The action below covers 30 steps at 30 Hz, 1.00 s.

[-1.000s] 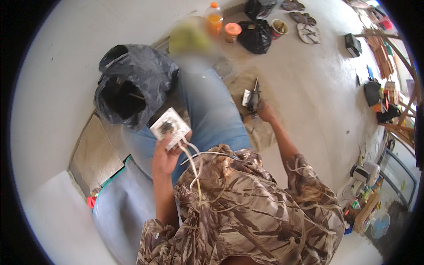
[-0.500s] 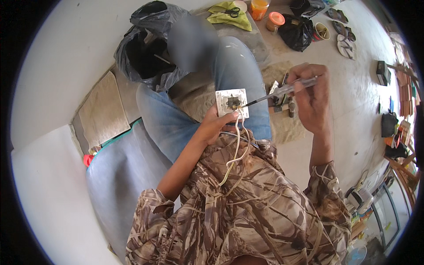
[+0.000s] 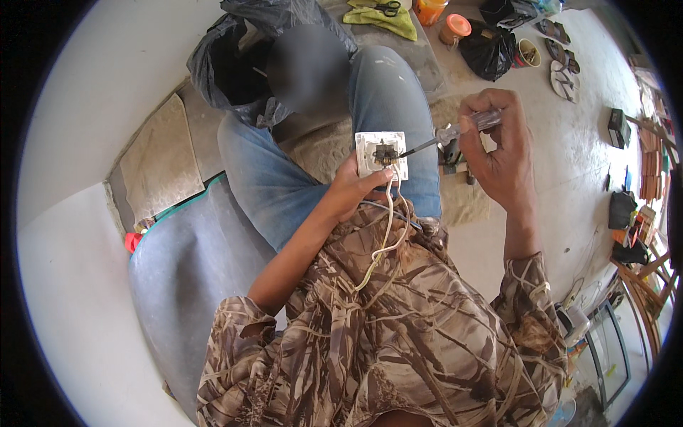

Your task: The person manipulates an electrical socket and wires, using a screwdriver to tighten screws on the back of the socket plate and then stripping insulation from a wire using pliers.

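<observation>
Over jeans (image 3: 397, 89), one electrical faceplate (image 3: 382, 154), edge pinched by left fingers (image 3: 378, 178), two wires (image 3: 390, 210), right fingers (image 3: 473, 148) clasping one screwdriver (image 3: 448, 134), open floor (image 3: 580, 171) rightward.

So, a square white electrical plate (image 3: 381, 155) is being held in the left hand (image 3: 353, 186), back side up and pretty much level, with its dark inner mechanism (image 3: 385, 152) fully exposed. A bit of brassy metal can be spotted near the lower edge. Two thin off-white wires (image 3: 390, 203) are run out from that edge and left dangling in loose curves, with a yellowish tinge picked up lower down. A screwdriver, clear handle (image 3: 448, 134) and dark slim shaft (image 3: 420, 148), is gripped in the right hand (image 3: 498, 153), slanted down-left, tip aimed right at the mechanism; actual contact can't be made out.
</observation>
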### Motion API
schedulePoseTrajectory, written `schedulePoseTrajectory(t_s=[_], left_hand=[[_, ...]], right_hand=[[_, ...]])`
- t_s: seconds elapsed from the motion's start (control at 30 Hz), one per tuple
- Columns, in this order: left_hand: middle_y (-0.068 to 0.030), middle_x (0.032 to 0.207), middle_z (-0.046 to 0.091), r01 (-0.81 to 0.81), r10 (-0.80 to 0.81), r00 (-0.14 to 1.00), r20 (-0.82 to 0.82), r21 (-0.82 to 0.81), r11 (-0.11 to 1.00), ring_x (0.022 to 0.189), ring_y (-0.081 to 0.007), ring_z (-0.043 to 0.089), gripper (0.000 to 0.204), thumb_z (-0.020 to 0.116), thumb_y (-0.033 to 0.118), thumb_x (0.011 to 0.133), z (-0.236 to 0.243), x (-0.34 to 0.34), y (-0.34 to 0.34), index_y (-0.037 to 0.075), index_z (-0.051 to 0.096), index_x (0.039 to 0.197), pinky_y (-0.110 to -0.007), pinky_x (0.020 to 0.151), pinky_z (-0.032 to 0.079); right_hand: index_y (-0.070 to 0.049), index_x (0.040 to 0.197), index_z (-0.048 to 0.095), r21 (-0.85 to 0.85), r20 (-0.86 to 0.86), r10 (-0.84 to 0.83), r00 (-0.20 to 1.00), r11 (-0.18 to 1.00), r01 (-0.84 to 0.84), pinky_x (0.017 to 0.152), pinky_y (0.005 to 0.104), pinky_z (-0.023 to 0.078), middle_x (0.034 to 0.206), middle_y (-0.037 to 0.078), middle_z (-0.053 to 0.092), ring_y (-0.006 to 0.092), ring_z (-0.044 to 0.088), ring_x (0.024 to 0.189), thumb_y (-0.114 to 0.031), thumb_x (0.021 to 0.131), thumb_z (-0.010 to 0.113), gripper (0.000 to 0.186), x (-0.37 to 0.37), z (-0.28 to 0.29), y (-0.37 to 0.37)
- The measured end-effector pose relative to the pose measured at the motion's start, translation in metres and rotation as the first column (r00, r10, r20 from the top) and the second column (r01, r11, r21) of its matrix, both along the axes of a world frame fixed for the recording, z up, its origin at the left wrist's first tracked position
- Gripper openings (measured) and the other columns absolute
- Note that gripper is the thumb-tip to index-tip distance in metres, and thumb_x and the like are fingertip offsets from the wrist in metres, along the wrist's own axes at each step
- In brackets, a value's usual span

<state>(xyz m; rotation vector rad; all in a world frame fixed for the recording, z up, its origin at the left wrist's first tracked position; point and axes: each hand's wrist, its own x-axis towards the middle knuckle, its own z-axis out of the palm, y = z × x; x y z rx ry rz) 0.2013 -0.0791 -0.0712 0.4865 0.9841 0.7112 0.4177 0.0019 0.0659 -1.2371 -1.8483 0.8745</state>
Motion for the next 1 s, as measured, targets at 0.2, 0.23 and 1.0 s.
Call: schedulePoseTrajectory(t_s=[0.2, 0.23, 1.0], left_hand=[[-0.0109, 0.115, 0.062, 0.007, -0.007, 1.000, 0.004, -0.001, 1.000, 0.097, -0.0213, 0.067, 0.053, 0.070, 0.018, 0.088, 0.001, 0.000, 0.001, 0.005, 0.041, 0.131, -0.034, 0.072, 0.059], [-0.0108, 0.115, 0.062, 0.011, -0.011, 1.000, 0.003, 0.001, 1.000, 0.097, -0.0211, 0.067, 0.053, 0.070, 0.018, 0.088, 0.002, -0.001, 0.001, 0.005, 0.041, 0.131, -0.034, 0.072, 0.059], [-0.0090, 0.111, 0.064, -0.037, 0.033, 0.998, 0.048, 0.092, 0.995, 0.097, -0.0185, 0.065, 0.048, 0.067, 0.012, 0.090, -0.011, 0.003, -0.003, 0.002, 0.045, 0.131, -0.030, 0.080, 0.054]], right_hand=[[-0.004, 0.102, 0.049, -0.020, 0.013, 0.029, 1.000, 0.999, -0.028, 0.066, 0.0347, 0.052, 0.084, 0.009, 0.062, 0.0231, 0.067, 0.075, -0.002, 0.084, 0.062, 0.022, -0.003, 0.000, 0.001], [-0.004, 0.102, 0.049, -0.003, 0.022, 0.047, 0.999, 0.999, -0.047, 0.066, 0.0348, 0.052, 0.084, 0.009, 0.061, 0.0235, 0.067, 0.075, -0.002, 0.084, 0.062, 0.022, -0.003, 0.000, 0.001], [-0.005, 0.101, 0.052, -0.102, 0.586, 0.604, 0.540, 0.716, -0.691, 0.071, 0.0441, 0.048, 0.076, 0.013, 0.059, 0.0359, 0.061, 0.076, -0.020, 0.093, 0.060, 0.019, -0.025, 0.053, 0.046]])
